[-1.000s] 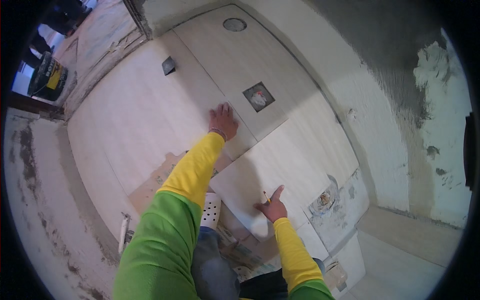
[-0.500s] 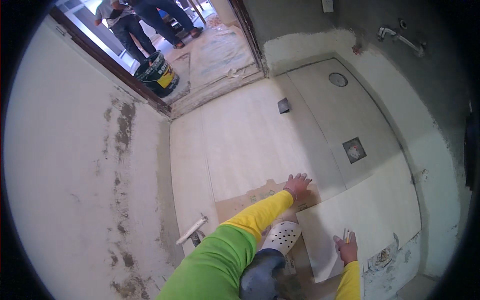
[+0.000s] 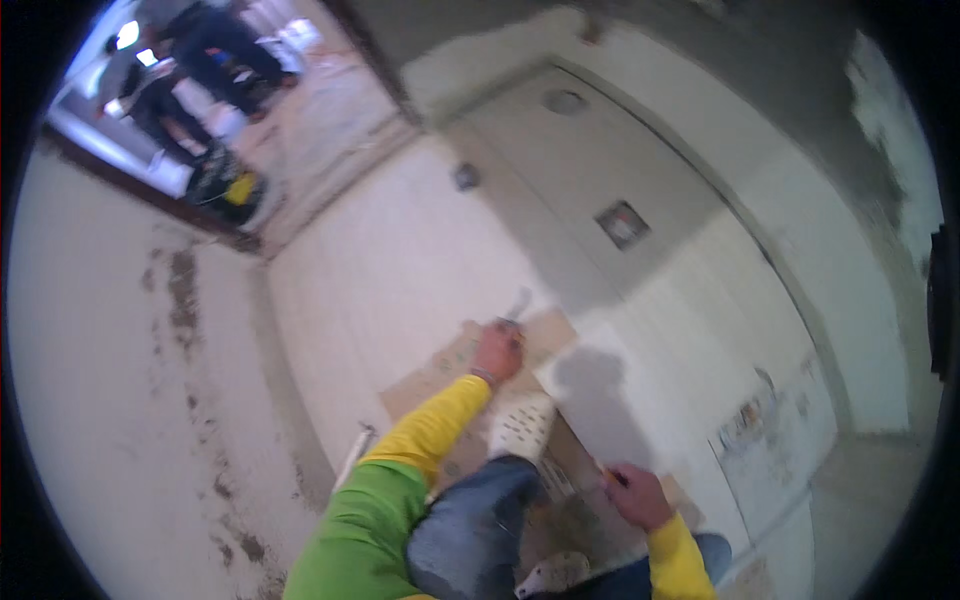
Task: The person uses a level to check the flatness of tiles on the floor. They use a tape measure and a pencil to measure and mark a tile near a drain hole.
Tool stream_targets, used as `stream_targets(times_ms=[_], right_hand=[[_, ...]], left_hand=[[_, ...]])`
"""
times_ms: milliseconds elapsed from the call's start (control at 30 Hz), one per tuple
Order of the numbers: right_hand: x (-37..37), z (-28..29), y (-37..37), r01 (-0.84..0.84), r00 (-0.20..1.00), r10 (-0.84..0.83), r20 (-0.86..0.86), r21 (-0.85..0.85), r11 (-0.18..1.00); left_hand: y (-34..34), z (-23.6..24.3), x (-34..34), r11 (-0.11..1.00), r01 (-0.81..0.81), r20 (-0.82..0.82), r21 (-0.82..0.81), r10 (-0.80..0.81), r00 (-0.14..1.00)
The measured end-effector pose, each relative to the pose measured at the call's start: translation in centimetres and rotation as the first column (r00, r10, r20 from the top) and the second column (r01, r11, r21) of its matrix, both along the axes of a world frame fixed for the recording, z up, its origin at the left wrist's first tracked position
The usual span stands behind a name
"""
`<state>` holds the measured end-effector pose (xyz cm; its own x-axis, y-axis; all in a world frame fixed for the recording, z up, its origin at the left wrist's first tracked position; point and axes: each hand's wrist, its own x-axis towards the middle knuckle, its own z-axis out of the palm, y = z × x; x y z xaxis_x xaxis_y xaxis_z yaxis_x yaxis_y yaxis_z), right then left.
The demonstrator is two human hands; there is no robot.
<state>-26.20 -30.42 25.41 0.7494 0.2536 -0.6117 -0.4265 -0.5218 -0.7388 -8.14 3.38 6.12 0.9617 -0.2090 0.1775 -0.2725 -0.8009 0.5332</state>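
My left hand [image 3: 498, 352] is closed over the cardboard sheet [image 3: 410, 397], round a small blurred tool with a grey blade-like end [image 3: 520, 303]. Its exact kind is unclear. My right hand [image 3: 640, 497] is closed on a thin pencil-like stick [image 3: 612, 477] with an orange part, close to the left edge of a large cream tile [image 3: 680, 350]. My head's shadow falls on that tile. Between my hands, my foot in a white perforated clog [image 3: 522, 425] rests on the cardboard.
A square floor opening [image 3: 622, 225], a round drain [image 3: 564, 102] and a small dark block [image 3: 466, 177] interrupt the tiled floor. A black bucket [image 3: 222, 190] stands by the doorway, where two people bend over. A white pipe [image 3: 352, 455] lies near the left wall.
My view has swung right. The left hand went from spread fingers to closed round a tool. My right hand moved toward the tile's left edge, and my other knee and clog came into view.
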Motion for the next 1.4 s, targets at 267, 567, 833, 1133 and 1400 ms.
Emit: stream_targets(times_ms=[267,567,833,1133,1400], right_hand=[[1.5,-5.4,-2.9,0.466,0.883,-0.47,0.009,0.103,0.879],[0.7,-3.5,-2.8,0.506,0.836,-0.456,-0.305,0.111,0.855],[0.4,-3.8,-3.7,0.545,0.829,-0.475,-0.296,0.238,0.804],[2.3,-1.5,-6.5,0.628,0.776,-0.557,-0.295,0.275,0.728],[3.1,1.2,-15.9,0.896,0.282,-0.899,-0.335,0.426,0.122]], left_hand=[[-11.5,9.6,-4.2,0.501,-0.398,-0.62,-0.768,-0.427,0.658],[-17.5,11.0,-10.1,0.642,-0.124,-0.643,-0.757,-0.697,0.317],[-17.5,11.4,-9.1,0.622,-0.083,-0.626,-0.779,-0.761,0.17],[-13.2,10.1,-6.3,0.774,0.046,-0.724,-0.631,-0.609,0.324],[-4.3,5.8,-3.2,0.883,0.125,-0.687,-0.452,-0.434,0.583]])
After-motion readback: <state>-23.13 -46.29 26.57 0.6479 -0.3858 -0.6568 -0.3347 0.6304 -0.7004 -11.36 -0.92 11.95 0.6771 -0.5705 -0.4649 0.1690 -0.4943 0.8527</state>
